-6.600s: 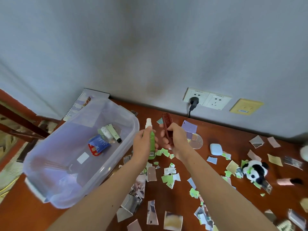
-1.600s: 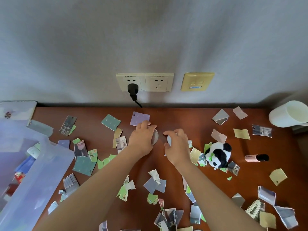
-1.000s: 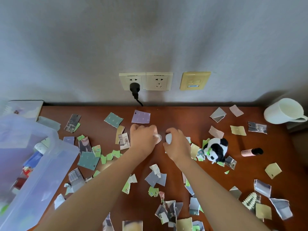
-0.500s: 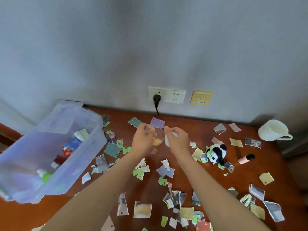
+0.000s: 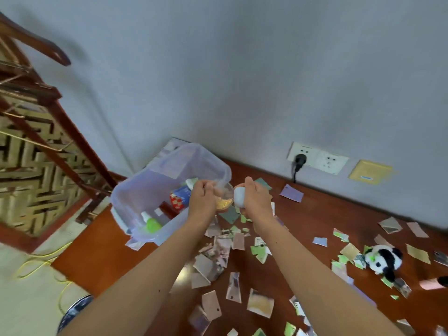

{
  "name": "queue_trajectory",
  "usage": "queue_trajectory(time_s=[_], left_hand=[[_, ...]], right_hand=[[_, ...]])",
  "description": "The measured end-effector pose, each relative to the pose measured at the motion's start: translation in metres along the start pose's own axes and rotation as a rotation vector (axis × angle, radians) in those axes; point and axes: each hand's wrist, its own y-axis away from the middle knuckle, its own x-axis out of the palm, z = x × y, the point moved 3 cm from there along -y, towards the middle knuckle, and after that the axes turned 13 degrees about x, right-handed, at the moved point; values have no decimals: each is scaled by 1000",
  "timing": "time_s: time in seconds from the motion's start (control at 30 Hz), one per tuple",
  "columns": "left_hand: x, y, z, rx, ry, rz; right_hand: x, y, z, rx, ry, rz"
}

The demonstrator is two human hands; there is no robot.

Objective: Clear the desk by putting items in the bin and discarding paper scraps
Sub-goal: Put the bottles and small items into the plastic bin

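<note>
Head: left hand [image 5: 202, 199] grips clear orange-flecked dish [image 5: 225, 201]; right hand [image 5: 259, 202], white case [image 5: 239, 196].

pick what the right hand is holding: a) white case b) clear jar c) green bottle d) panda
a: the right hand grips a small white case; the clear jar is in the left hand, the panda lies on the desk, and the green bottle is in the bin.

Open-topped bin [image 5: 145, 187] — bottles [image 5: 152, 224] crowd its floor, scraps [image 5: 209, 265] litter the desk [image 5: 315, 214].
</note>
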Motion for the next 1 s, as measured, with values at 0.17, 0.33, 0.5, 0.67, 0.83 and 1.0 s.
queue_trajectory(time_s=[0.17, 0.33, 0.5, 0.67, 0.83, 1.0], left_hand=[[-50, -34, 15, -73, 66, 4], [-76, -65, 34, -140, 4, 113], [-84, -94, 63, -215, -9, 207], [-81, -117, 104, -276, -47, 346], [-69, -124, 140, -307, -190, 559], [-61, -125, 164, -322, -254, 669]], right_hand=[[54, 4, 22, 78, 39, 184], [101, -11, 33, 137, 356, 267], [131, -25, 44, 217, 526, 326], [148, -63, 45, 58, 942, 280], [163, -91, 29, 44, 1362, 291], [171, -109, 14, 92, 1489, 307]])
